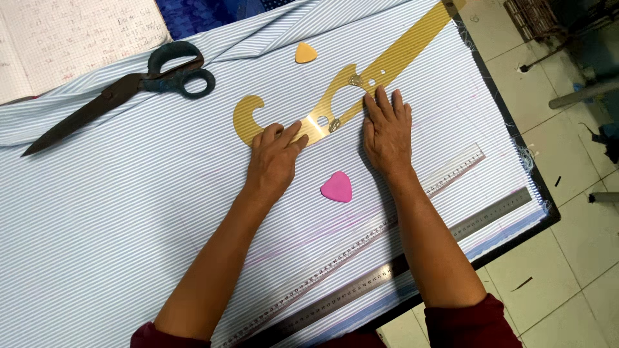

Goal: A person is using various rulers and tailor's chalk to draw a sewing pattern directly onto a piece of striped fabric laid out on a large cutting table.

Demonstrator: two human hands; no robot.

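Both hands press flat on the yellow curve ruler [335,103], which lies diagonally on the striped fabric [129,212] near the far edge of the table [545,206], its long arm running toward the far right corner. Left hand [274,158] has fingers slightly curled, tips pinning the hooked end; right hand [387,129] has fingers straight & close together, tips on the mid section beside the cut-out holes. Neither pinches anything.

Risks, as a judgement: the ruler is thin & slick-looking on smooth cloth, so uneven pressure btwn the two hands could let it pivot or creep. Fabric may also ripple under the palms, esp. near the right edge where it hangs off the table. Pink chalk [337,187] sits just near the right wrist; a forearm sweep could knock it. Same for the clear ruler [387,222] & steel ruler [419,258] lying under the forearms near the near edge.

Curve ruler looks flat, golden w/ fine ribbing, a hook at one end, metal rivets at the joints. Orange chalk [305,53] & black shears [129,87] lie well apart, toward the far edge
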